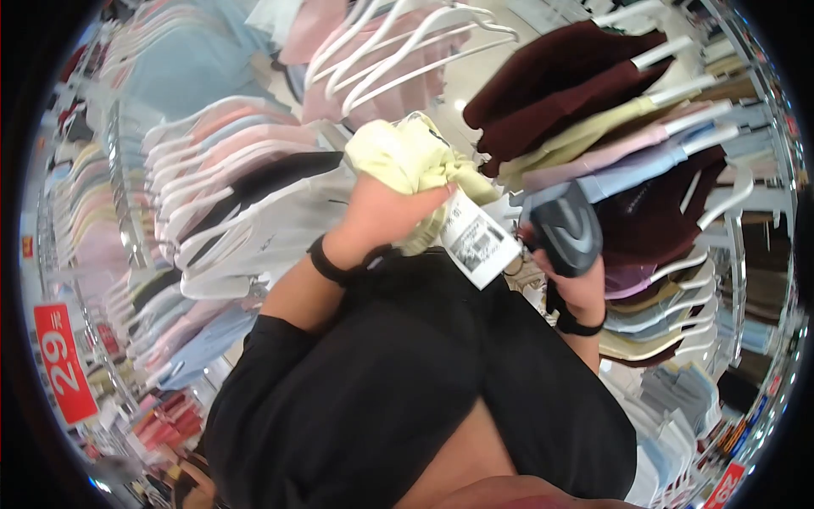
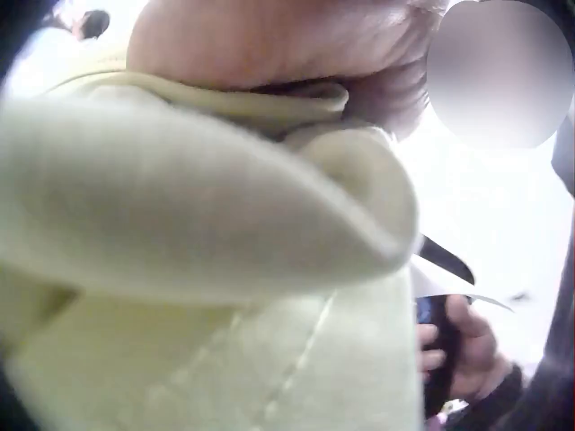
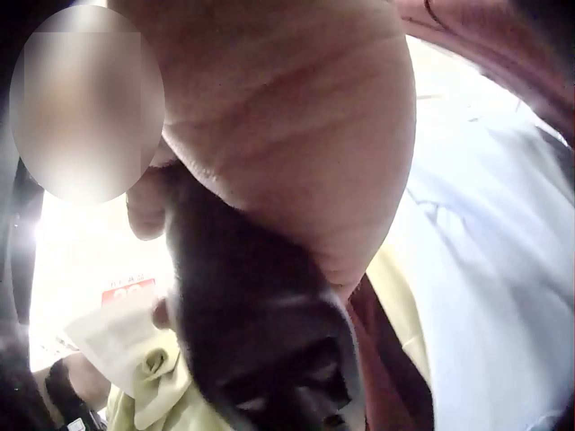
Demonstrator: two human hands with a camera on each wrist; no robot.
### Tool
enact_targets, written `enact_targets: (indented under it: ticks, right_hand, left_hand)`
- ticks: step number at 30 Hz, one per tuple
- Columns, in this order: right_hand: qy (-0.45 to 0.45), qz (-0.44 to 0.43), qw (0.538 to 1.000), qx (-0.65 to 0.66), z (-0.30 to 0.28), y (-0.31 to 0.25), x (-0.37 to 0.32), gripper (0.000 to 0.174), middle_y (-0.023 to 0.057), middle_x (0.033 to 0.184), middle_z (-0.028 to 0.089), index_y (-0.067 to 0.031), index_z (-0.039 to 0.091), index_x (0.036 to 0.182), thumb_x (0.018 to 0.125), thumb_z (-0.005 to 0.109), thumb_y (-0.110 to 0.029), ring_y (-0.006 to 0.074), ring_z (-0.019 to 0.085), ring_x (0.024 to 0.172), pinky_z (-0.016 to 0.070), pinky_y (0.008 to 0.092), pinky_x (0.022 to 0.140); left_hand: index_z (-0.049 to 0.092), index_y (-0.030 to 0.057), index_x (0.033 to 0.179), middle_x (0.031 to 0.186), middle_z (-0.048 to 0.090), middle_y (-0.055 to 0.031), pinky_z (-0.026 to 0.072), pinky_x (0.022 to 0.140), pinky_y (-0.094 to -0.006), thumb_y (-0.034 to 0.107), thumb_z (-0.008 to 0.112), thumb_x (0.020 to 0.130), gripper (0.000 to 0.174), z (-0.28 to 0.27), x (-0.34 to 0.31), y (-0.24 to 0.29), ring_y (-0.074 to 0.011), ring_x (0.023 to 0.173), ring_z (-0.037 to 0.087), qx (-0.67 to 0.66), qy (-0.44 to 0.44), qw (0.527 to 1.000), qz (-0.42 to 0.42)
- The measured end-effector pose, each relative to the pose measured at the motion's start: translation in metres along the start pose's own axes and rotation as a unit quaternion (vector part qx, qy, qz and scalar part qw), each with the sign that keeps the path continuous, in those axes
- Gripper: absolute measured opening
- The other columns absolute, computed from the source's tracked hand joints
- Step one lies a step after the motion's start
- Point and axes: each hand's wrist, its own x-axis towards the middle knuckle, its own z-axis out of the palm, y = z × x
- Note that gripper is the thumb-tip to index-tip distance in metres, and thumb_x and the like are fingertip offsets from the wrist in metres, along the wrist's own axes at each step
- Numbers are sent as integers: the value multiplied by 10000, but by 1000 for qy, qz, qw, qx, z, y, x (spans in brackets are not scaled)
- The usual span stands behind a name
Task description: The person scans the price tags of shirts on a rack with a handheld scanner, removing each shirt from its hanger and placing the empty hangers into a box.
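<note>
Bunched pale yellow fabric (image 1: 398, 157) is gripped in the left hand (image 1: 386, 216), whose thumb lies by a white tag (image 1: 482, 242) with a printed code. In the left wrist view the yellow cloth (image 2: 198, 202) fills much of the picture below part of the left hand (image 2: 287, 40). The right hand (image 1: 581, 284) holds a dark grey handheld device (image 1: 566, 229) just right of the tag, the two apart. The right wrist view shows the right hand (image 3: 296, 126) round the dark device (image 3: 260, 314), with the white tag (image 3: 112, 346) and yellow cloth (image 3: 166, 395) at lower left.
Hanging clothes stand on both sides: pink and white tops (image 1: 229, 153) at left, dark maroon garments (image 1: 560, 93) at right. White hangers (image 1: 407, 51) project at the top. A red price sign (image 1: 65, 360) is at far left, and a metal rail (image 1: 123, 182) runs nearby.
</note>
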Motion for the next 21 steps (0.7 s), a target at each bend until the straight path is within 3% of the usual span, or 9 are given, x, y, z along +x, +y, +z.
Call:
enact_targets:
  ticks: [1,4,6,8,10,16,19,21]
  right_hand:
    - [7,6,1000,-7,-10,2,-8,538,78,1149,733,17,670,1233,741,882,-26,144,663,1007,518,315,925]
    - [26,-11,991,-131,-7,-18,-23,495,112,1086,736,16,677,1154,704,882,-16,198,682,956,521,335,911]
    - [12,-56,965,-254,-15,6,-36,508,95,1013,726,25,668,1121,716,938,-121,190,682,890,539,343,831]
    - [-149,-39,962,-227,6,-27,-17,470,215,1003,713,33,660,1129,696,791,-97,416,694,912,537,375,832]
    - [-157,-32,960,-230,15,-20,-14,448,215,991,716,22,665,1123,704,780,-86,447,675,900,539,380,808]
    - [-164,-34,962,-217,15,-20,-12,386,227,951,714,13,677,1071,705,768,-70,455,674,873,544,377,770]
    - [-146,-69,956,-247,17,-22,-10,273,147,841,727,15,700,953,736,833,-86,298,676,705,532,348,713]
    - [-150,-56,957,-242,15,-22,-9,274,145,831,726,12,702,948,739,838,-102,313,677,697,530,355,700]
  left_hand:
    - [720,61,1125,1060,709,-95,500,916,-394,162,755,861,285,-8,3,3,-284,1006,656,77,20,997,-3]
    - [710,72,1053,1008,672,-121,476,917,-448,184,738,821,259,-30,14,-2,-354,1005,607,243,66,963,100]
    - [695,75,1017,1007,649,-137,458,916,-480,194,728,787,260,-35,16,-12,-387,1014,574,261,104,953,111]
    - [695,77,1023,1015,656,-133,465,910,-478,193,729,786,267,-39,17,-17,-378,1013,583,283,123,944,118]
    - [697,82,1034,1019,659,-132,473,909,-477,193,730,780,279,-43,18,-13,-376,1021,590,302,117,937,126]
    - [707,97,1046,1021,670,-125,493,897,-473,188,733,777,286,-48,23,-4,-368,1009,618,355,112,916,150]
    - [711,101,1043,1015,675,-120,500,886,-473,186,732,783,275,-47,24,-5,-365,990,629,363,115,911,155]
    - [718,96,1049,1038,684,-121,502,900,-474,196,733,787,281,-47,25,-5,-363,1007,635,360,108,915,148]
